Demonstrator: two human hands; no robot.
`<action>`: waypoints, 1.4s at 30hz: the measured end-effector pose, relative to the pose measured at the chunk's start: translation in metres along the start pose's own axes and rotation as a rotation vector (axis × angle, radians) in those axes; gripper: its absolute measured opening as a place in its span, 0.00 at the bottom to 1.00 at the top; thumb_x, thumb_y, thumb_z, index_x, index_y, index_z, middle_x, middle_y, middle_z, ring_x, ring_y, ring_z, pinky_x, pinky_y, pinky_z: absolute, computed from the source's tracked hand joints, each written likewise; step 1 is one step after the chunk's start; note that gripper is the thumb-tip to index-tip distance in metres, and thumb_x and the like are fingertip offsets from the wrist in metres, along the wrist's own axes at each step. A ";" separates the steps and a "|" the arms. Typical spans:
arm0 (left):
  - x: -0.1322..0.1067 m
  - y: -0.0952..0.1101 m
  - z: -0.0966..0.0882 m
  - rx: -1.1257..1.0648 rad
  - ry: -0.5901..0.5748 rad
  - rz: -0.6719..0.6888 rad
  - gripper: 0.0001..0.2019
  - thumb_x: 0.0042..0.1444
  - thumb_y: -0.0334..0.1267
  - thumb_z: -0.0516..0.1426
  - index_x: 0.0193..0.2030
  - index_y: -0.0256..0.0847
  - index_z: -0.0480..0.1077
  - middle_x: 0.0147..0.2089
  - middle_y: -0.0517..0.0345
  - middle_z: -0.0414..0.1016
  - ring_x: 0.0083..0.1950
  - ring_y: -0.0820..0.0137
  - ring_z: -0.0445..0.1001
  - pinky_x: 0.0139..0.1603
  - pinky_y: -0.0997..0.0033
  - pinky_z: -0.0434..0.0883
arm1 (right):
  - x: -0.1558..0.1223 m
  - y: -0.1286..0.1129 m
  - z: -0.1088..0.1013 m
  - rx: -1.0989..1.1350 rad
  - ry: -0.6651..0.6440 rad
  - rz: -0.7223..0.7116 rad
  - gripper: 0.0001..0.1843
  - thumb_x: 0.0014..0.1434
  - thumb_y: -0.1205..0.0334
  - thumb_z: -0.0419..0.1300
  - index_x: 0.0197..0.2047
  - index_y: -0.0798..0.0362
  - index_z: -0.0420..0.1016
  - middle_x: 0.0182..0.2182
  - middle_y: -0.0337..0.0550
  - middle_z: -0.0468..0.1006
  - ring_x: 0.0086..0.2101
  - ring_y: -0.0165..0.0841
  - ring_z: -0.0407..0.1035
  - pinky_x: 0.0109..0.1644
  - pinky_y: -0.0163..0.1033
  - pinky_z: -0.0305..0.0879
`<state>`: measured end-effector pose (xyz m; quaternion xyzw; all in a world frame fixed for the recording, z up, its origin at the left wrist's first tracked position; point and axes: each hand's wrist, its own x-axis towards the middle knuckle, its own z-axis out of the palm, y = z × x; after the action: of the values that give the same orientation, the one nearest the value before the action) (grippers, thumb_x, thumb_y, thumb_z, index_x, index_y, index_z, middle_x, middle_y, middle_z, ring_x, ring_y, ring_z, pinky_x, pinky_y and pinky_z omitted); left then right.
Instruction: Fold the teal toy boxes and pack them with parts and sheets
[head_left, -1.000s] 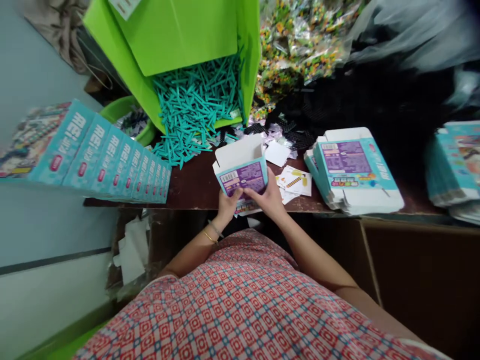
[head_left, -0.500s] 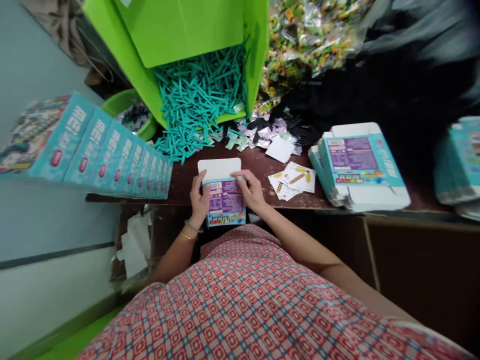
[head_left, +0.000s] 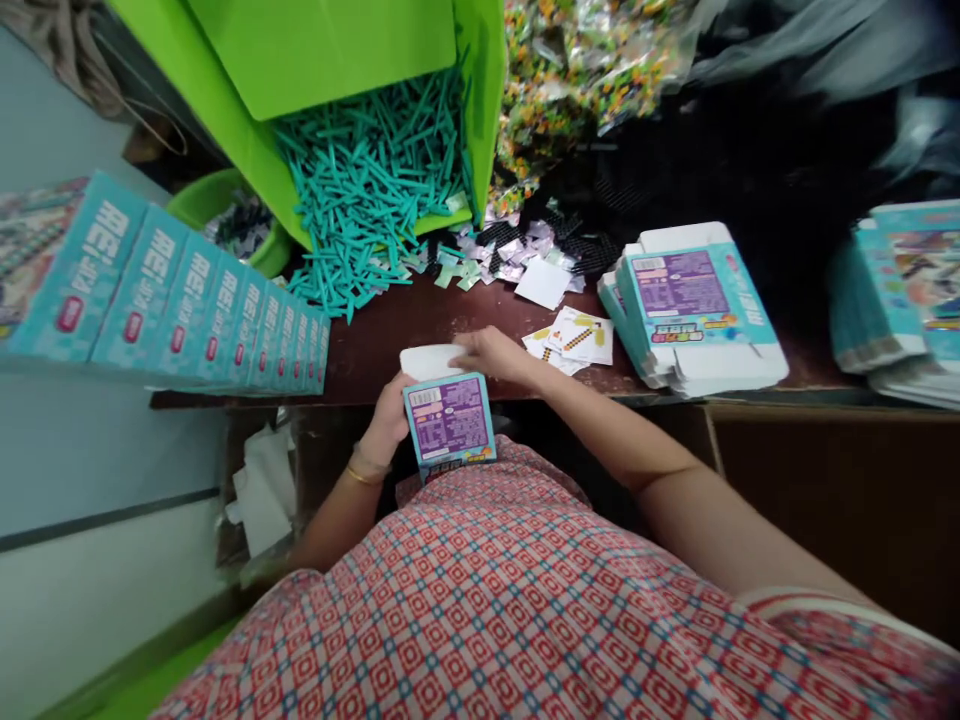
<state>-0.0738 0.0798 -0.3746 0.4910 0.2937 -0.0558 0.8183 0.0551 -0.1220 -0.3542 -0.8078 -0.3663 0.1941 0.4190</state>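
Observation:
A small teal and purple cardboard box [head_left: 452,420] stands tilted against my lap at the table's front edge, its printed back toward me. My left hand [head_left: 388,420] grips the box by its left side, with the fingers partly hidden behind it. The white end flap [head_left: 431,361] sticks up at the top of the box. At that flap's right end is my right hand [head_left: 491,356], fingers bent over the box's opening; whether they pinch the flap is blurred. Just right of this hand lie several white cards [head_left: 576,338] printed with a pickaxe-like picture.
Teal boxes [head_left: 187,290] stand in a row at the left. A green bin [head_left: 480,130] spills teal sticks [head_left: 367,190]; small packets [head_left: 525,250] lie beside it. Flattened boxes [head_left: 690,310] are stacked at the right, with another stack [head_left: 900,290] farther right. A green bowl [head_left: 274,250] sits behind.
The box has tilted up and come closer to my body. My right hand has moved from its right side to the top flap, while my left hand has kept hold.

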 end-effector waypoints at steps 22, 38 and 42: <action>-0.027 -0.027 -0.006 0.319 0.208 0.614 0.22 0.70 0.58 0.55 0.37 0.42 0.77 0.45 0.53 0.80 0.48 0.65 0.76 0.51 0.68 0.73 | -0.005 -0.010 0.021 0.290 -0.213 -0.202 0.22 0.71 0.47 0.60 0.60 0.45 0.84 0.57 0.45 0.85 0.57 0.43 0.78 0.67 0.56 0.73; -0.026 -0.003 -0.018 0.411 0.425 0.890 0.23 0.70 0.56 0.57 0.33 0.39 0.71 0.39 0.54 0.79 0.42 0.68 0.79 0.48 0.67 0.76 | -0.048 -0.029 0.050 0.578 0.117 -0.006 0.33 0.65 0.34 0.64 0.62 0.50 0.78 0.49 0.49 0.85 0.45 0.42 0.81 0.51 0.50 0.80; -0.022 0.060 -0.022 0.229 0.516 1.311 0.17 0.74 0.52 0.54 0.50 0.38 0.72 0.59 0.47 0.76 0.59 0.64 0.79 0.59 0.60 0.77 | -0.026 -0.076 0.027 0.145 0.439 -0.189 0.31 0.68 0.47 0.65 0.70 0.48 0.72 0.61 0.49 0.78 0.61 0.49 0.73 0.65 0.56 0.72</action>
<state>-0.0785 0.1248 -0.3239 0.6470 0.1147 0.5352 0.5308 -0.0113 -0.0988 -0.3072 -0.7605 -0.3256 -0.0001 0.5618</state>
